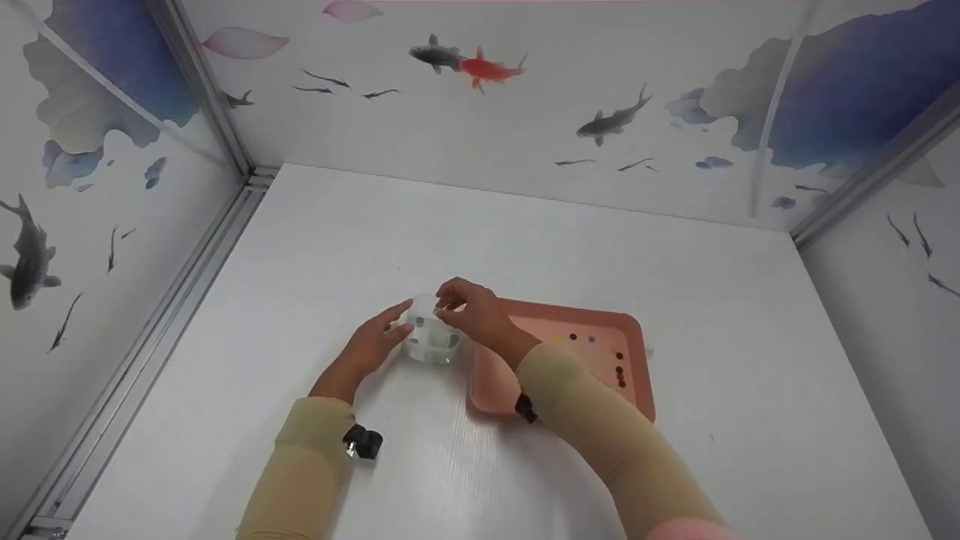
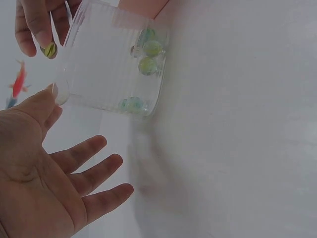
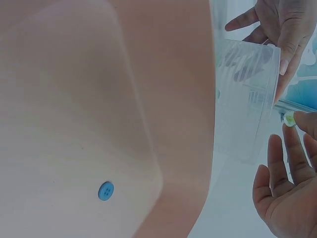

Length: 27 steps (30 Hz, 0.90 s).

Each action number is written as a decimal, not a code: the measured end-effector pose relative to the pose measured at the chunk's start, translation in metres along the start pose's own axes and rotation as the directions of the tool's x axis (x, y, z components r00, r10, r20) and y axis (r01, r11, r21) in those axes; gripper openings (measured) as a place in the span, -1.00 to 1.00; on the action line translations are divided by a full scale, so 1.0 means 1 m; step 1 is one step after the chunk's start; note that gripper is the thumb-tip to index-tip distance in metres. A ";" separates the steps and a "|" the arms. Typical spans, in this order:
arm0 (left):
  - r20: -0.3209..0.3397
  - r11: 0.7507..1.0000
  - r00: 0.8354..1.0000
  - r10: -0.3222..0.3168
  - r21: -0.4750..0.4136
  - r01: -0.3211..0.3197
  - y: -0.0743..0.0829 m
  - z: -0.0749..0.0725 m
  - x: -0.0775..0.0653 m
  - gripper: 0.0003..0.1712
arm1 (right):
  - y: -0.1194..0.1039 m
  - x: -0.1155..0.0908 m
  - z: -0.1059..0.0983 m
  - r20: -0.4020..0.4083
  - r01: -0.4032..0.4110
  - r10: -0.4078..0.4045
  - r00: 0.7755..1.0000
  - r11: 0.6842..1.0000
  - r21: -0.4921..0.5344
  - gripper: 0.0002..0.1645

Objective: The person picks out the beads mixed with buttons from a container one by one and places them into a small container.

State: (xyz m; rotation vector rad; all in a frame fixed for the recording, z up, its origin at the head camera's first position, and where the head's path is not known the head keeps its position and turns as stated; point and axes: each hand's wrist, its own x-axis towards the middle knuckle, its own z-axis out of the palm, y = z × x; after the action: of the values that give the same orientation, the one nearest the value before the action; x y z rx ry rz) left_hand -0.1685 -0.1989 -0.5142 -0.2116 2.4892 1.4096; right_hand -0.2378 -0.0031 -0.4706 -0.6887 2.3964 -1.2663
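A clear plastic container (image 1: 433,352) stands on the white table, left of the pink tray (image 1: 643,360). Several green and yellow marbles (image 2: 148,66) lie at its bottom, seen through the wall in the left wrist view. My right hand (image 1: 480,313) pinches a yellow-green marble (image 2: 48,50) between thumb and fingertip, just above the container's open top. On the container's left side is my left hand (image 1: 371,345), its thumb at the rim and its other fingers spread and fairly straight. Part of the tray is hidden behind the right forearm.
Several small coloured buttons lie in the tray, among them a blue button (image 3: 106,191). White wall panels (image 1: 510,135) printed with fish rise at the back and sides of the table. Each wrist carries a small black camera (image 1: 366,442).
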 end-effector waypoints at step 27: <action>0.008 1.000 1.000 0.003 0.006 -0.004 0.001 0.003 0.003 -0.37 | 0.001 0.002 0.004 0.054 0.041 -0.028 0.998 0.962 -0.268 -0.66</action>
State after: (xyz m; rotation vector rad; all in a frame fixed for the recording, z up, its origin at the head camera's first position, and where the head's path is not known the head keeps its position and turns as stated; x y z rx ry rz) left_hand -0.1712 -0.1962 -0.5161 -0.2003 2.4884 1.4015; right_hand -0.2371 -0.0063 -0.4741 -0.8314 2.5506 -0.9305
